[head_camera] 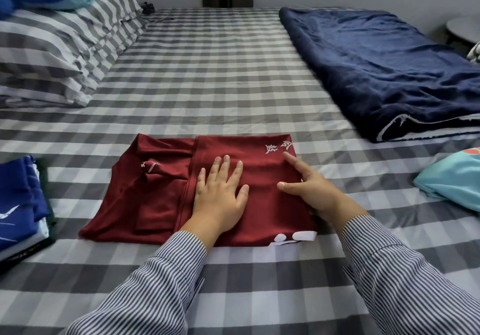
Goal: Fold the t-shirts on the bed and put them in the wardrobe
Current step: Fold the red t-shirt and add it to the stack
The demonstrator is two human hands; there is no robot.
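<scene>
Dark red jersey t-shirt (166, 194) lies flat, partly folded, on the grey-and-white checked bed (207, 80), near its front edge. Left hand (220, 192) is spread flat, palm down on the folded right half, likely pinning the layer so it won't slide. Right hand (309, 186) rests on the shirt's right edge, index finger and thumb extended, other fingers hidden; looks like squaring the crease. Folded blue t-shirt stack (20, 205) sits left, probably staged for the wardrobe.
</scene>
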